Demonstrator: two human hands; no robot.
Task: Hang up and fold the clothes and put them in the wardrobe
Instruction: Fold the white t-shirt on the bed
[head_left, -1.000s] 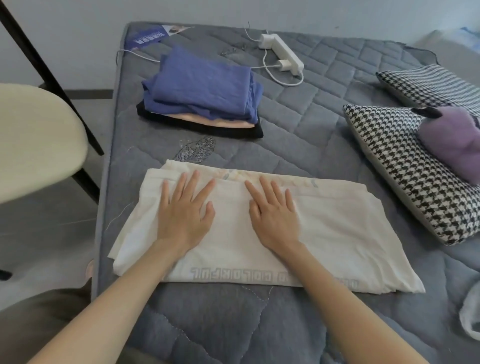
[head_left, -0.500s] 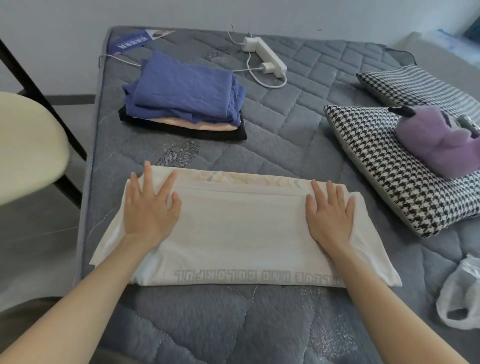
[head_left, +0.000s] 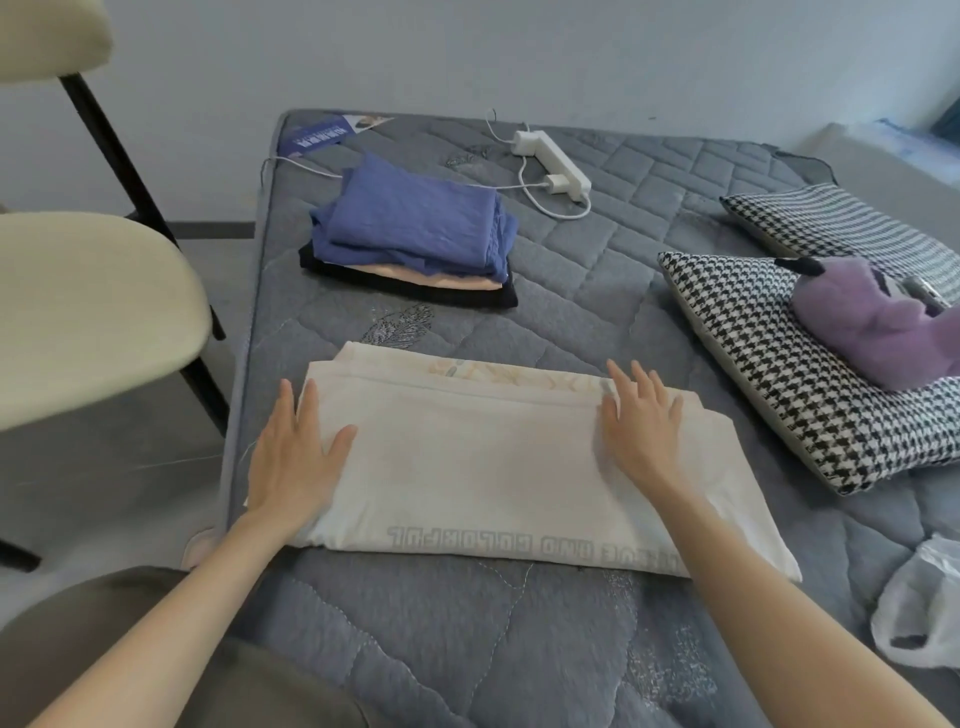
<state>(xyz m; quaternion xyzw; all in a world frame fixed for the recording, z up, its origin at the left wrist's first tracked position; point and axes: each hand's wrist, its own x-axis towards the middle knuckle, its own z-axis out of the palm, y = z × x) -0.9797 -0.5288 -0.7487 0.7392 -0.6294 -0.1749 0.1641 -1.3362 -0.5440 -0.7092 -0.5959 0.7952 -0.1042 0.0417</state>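
A white garment (head_left: 478, 467) with grey lettering along its near edge lies folded into a long rectangle on the grey quilted mattress (head_left: 597, 291). My left hand (head_left: 293, 457) lies flat on its left end, fingers straight, partly over the mattress edge. My right hand (head_left: 641, 423) presses flat on the right part, fingers straight. Farther back sits a stack of folded clothes (head_left: 415, 234): blue on top, peach and black beneath.
A cream chair (head_left: 88, 312) with black legs stands left of the bed. Two houndstooth pillows (head_left: 769, 374) and a purple plush toy (head_left: 872, 327) lie at the right. A white power strip (head_left: 553, 161) with cables lies at the back. A white plastic bag (head_left: 919, 608) sits near right.
Both hands slid apart from the garment's middle toward its ends, smoothing it flat. The view also shifted, bringing the chair closer into frame.
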